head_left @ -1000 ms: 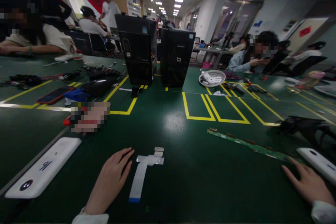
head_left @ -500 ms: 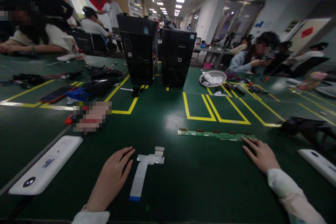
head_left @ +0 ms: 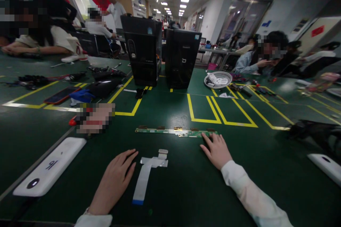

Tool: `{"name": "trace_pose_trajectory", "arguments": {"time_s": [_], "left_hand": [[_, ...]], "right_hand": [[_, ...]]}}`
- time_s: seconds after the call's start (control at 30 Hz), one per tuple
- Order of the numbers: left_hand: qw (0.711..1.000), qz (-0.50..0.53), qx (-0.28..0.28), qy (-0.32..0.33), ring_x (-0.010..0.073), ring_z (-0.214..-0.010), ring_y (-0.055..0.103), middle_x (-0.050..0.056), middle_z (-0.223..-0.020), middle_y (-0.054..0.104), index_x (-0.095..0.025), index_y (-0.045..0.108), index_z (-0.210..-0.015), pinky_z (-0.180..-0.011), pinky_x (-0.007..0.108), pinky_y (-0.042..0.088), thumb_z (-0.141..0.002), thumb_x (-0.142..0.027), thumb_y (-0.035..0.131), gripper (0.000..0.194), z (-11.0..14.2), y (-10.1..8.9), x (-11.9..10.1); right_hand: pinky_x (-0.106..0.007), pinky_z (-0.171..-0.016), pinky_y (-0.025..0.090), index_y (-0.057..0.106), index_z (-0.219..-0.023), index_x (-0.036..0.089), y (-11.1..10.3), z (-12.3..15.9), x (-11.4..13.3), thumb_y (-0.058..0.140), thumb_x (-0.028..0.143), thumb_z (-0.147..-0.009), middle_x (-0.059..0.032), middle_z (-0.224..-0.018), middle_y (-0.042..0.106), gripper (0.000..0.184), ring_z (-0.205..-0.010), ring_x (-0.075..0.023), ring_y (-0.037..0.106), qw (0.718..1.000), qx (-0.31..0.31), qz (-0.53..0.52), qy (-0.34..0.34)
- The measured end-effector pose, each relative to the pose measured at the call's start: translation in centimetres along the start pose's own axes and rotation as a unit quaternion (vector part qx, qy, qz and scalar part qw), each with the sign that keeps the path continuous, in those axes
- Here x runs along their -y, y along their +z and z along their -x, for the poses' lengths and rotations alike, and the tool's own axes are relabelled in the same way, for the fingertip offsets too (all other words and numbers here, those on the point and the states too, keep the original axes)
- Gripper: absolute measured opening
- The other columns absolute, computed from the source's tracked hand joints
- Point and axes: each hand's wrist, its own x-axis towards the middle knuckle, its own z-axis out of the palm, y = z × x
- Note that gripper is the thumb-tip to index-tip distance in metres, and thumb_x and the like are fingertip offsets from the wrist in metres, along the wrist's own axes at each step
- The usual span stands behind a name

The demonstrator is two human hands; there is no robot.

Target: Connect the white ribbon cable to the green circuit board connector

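A long, narrow green circuit board (head_left: 165,131) lies across the middle of the green table, with small brown tabs along its far edge. My right hand (head_left: 217,149) has its fingertips on the board's right end, fingers stretched out. My left hand (head_left: 114,175) rests on the table with its fingers extended and nothing in it. Just right of it lies a flat white ribbon cable (head_left: 144,181), bent in a T-like shape, with a blue end near me and a connector at its far end. My left fingertips are close to the cable but apart from it.
White devices lie at left (head_left: 50,166) and right (head_left: 326,166). Two black computer towers (head_left: 142,53) stand at the back. A white basket (head_left: 218,79) sits behind the yellow tape outlines (head_left: 205,120). A phone (head_left: 62,94) and cables (head_left: 34,81) are at left. Several people sit around.
My right hand has moved left across the table, and the circuit board has slid with it from the right to the middle. My left hand and the ribbon cable stay in place.
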Motion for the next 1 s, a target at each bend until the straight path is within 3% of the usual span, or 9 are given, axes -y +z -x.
{"name": "trace_pose_trajectory", "arguments": {"time_s": [0.17,0.3,0.63,1.0], "left_hand": [[1.000,-0.002,0.004,-0.007,0.0271,-0.123,0.052,0.008,-0.135,0.055,-0.025,0.054,-0.132,-0.104,0.050,0.042,-0.092,-0.042,0.041,0.045,0.0,0.1,0.1],[1.000,0.001,0.008,-0.006,0.0271,-0.123,0.052,0.007,-0.135,0.055,-0.024,0.054,-0.132,-0.104,0.049,0.042,-0.092,-0.042,0.041,0.045,0.0,0.0,0.1],[1.000,0.000,0.002,-0.001,0.0264,-0.122,0.052,0.008,-0.134,0.056,-0.023,0.054,-0.131,-0.104,0.049,0.042,-0.093,-0.041,0.041,0.045,0.0,-0.1,-0.1],[1.000,0.001,-0.013,0.009,0.0257,-0.120,0.053,0.009,-0.132,0.057,-0.022,0.056,-0.129,-0.103,0.049,0.043,-0.093,-0.039,0.042,0.042,0.0,-0.1,-0.2]], "right_hand": [[-0.054,-0.100,0.036,0.050,-0.137,0.018,-1.1,0.1,4.7,0.034,0.052,-0.094,-0.0176,-0.118,0.057,0.057,-0.115,-0.0348,0.049,1.000,0.000,-0.020,-0.017],[-0.054,-0.101,0.036,0.047,-0.140,0.018,-1.4,0.2,6.3,0.038,0.052,-0.093,-0.0185,-0.125,0.054,0.059,-0.120,-0.0363,0.046,0.998,0.016,-0.041,-0.034],[-0.051,-0.103,0.037,0.046,-0.141,0.019,-1.3,-0.6,5.1,0.038,0.047,-0.094,-0.0174,-0.129,0.052,0.055,-0.127,-0.0342,0.041,0.994,0.034,-0.082,-0.065],[-0.050,-0.105,0.034,0.045,-0.142,0.018,-2.0,-0.4,6.0,0.043,0.045,-0.094,-0.0181,-0.130,0.053,0.055,-0.125,-0.0331,0.044,0.996,0.056,-0.036,-0.054]]}}
